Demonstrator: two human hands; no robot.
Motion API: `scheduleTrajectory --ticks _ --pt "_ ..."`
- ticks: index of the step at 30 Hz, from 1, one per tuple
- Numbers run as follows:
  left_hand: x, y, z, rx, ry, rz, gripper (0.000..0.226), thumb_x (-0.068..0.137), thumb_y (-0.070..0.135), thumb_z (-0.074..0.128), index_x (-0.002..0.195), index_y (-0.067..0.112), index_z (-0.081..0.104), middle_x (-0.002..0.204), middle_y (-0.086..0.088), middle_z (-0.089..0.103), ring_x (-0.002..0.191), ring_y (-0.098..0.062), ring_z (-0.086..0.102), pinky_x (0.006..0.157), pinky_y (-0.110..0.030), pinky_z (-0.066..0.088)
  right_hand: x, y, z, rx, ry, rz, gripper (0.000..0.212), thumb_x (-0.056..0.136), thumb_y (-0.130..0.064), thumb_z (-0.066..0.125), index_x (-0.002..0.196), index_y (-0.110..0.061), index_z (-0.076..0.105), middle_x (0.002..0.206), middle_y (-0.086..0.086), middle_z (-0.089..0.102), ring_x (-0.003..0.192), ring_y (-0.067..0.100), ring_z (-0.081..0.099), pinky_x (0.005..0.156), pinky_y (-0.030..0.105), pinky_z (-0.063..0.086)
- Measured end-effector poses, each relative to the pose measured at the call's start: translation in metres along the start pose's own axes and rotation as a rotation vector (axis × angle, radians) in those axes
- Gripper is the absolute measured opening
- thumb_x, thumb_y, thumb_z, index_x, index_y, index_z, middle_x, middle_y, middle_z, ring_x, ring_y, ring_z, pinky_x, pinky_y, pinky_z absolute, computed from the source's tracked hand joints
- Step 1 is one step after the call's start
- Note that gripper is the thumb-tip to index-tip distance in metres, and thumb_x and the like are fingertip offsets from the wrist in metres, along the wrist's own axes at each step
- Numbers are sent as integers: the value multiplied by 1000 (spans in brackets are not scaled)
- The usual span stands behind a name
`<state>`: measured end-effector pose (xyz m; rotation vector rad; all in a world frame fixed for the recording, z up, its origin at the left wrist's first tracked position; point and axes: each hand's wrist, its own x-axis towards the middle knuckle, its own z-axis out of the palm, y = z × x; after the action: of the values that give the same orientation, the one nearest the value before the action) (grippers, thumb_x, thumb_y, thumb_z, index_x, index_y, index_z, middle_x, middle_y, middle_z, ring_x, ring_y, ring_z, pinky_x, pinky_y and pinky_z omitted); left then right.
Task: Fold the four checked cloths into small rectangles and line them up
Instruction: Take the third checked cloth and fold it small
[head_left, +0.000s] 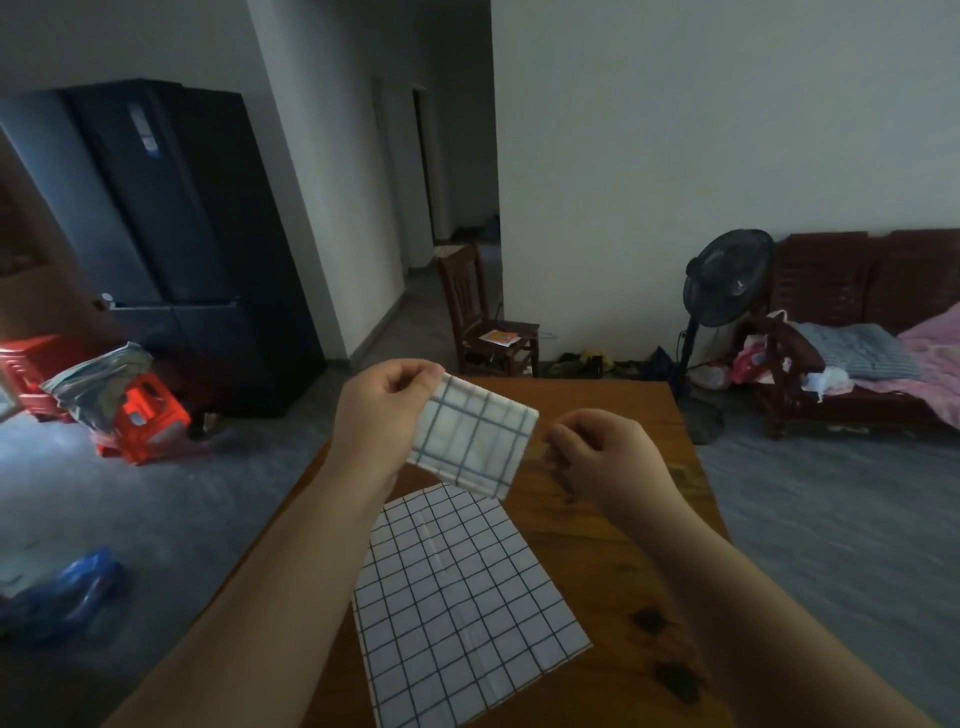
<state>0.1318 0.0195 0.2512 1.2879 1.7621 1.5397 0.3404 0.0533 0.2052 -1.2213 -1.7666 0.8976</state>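
Observation:
My left hand (382, 410) pinches the top left corner of a small folded white cloth with wide blue-grey checks (475, 441) and holds it in the air above the wooden table (618, 525). My right hand (597, 457) hovers just right of that cloth with its fingers curled; I see nothing between them. A larger white cloth with fine dark checks (457, 603) lies flat and unfolded on the table below my hands, with crease lines across it.
The table's far edge is just beyond my hands. Behind it stand a wooden chair (488, 317), a black floor fan (722, 291) and a dark sofa with bedding (872, 338). A dark fridge (171, 218) and red stools (145, 410) are at the left.

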Motion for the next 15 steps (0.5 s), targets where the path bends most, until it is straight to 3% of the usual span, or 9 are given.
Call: scheduleTrajectory --ticks 5,9,15 --pt "-12 -10 -6 118 -94 -49 7 97 34 64 93 33 71 94 11 70 90 -6 64 70 -25 48 -2 6 9 106 36 10 10 99 -26 58 96 -30 67 85 -7 69 71 4 65 59 18 51" --pt "-33 -25 -2 268 -220 -75 9 97 35 63 94 34 71 95 15 69 92 0 62 73 -21 44 -5 0 38 13 -182 -50 14 99 -35 56 109 -34 65 98 -17 66 88 -3 63 71 20 56" --pt "-43 -55 -32 267 -195 -151 11 94 34 68 87 34 77 89 19 73 88 4 65 77 -22 46 -8 -6 94 14 -351 -63 20 100 -38 53 94 -27 68 83 -9 67 77 3 62 63 17 46"
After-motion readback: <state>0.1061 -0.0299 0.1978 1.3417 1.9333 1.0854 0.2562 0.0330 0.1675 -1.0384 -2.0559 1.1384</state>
